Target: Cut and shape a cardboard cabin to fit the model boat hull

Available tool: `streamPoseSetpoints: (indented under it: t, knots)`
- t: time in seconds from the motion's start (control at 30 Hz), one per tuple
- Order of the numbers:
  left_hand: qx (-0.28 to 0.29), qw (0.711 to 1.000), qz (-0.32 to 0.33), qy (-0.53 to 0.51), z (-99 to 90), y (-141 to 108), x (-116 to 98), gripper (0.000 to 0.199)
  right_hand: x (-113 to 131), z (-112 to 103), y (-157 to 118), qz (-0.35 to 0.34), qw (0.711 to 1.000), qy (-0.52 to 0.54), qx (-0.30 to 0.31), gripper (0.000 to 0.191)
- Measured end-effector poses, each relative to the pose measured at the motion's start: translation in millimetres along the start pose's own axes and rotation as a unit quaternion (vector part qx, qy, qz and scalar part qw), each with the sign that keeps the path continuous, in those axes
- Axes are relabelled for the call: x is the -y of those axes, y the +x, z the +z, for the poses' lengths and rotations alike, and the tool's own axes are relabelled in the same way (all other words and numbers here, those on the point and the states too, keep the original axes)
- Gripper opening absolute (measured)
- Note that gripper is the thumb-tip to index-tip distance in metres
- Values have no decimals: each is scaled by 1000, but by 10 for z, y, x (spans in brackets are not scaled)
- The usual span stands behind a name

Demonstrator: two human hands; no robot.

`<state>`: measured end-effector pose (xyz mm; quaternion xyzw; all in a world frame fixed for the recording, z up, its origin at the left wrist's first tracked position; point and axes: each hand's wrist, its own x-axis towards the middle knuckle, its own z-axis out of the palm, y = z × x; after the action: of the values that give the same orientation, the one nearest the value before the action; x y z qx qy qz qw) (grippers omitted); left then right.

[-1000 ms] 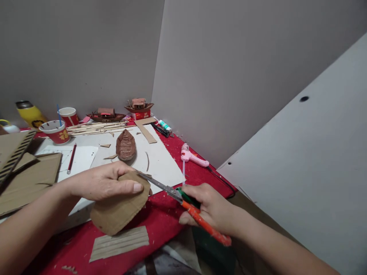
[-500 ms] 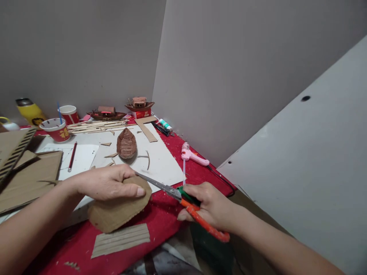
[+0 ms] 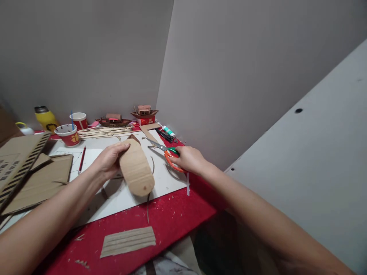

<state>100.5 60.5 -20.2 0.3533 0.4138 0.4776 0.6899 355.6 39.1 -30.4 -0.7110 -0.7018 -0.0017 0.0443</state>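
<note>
My left hand point(image 3: 110, 160) grips a rounded oblong piece of cardboard point(image 3: 137, 168) by its upper left edge, tilted above the white board point(image 3: 114, 208). In my right hand point(image 3: 189, 158) is a pair of scissors point(image 3: 166, 149) with one green and one orange handle, the blades parted and pointing left over the board. The cardboard and the blades are apart. Behind the cardboard shows only the tip of a small brown model boat point(image 3: 134, 138). A thin curved cardboard strip point(image 3: 148, 210) lies below the cardboard piece on the red cloth.
A corrugated cardboard strip point(image 3: 128, 241) lies on the red cloth point(image 3: 172, 214). Cardboard sheets point(image 3: 40, 179) and a red pencil point(image 3: 82, 160) are left. Paper cups point(image 3: 67, 135), a yellow bottle point(image 3: 46, 118), wooden sticks point(image 3: 106, 131) and finished model boats point(image 3: 113, 119) line the back.
My left hand has lifted and turned the cardboard over the model boat. My right hand has moved the scissors up and away from the cardboard, and their blades have parted.
</note>
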Motion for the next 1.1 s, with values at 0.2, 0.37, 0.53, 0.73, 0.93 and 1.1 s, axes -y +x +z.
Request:
streamPoseSetpoints:
  t: [0.2, 0.37, 0.53, 0.73, 0.93, 1.1]
  knots:
    - [-90, 994, 48, -35, -113, 138, 6, 13, 152, 99, 486, -5, 999, -32, 18, 26]
    - [-164, 981, 92, -45, -201, 200, -60, 13, 219, 68, 527, -43, 999, -22, -20, 23]
    - [-190, 973, 127, -39, -172, 217, -67, 20, 488, -153, 163, -131, 982, 21, -137, 41]
    - [-140, 977, 155, 31, -109, 132, -34, 37, 878, -203, -8, -248, 955, -50, -155, 45]
    - [-62, 944, 225, 235, -187, 179, -212, 38, 899, -102, 350, -186, 973, -35, -132, 22]
    - [-16, 859, 278, 429, -218, 480, -368, 42, 933, 6, 670, -163, 979, 25, -124, 22]
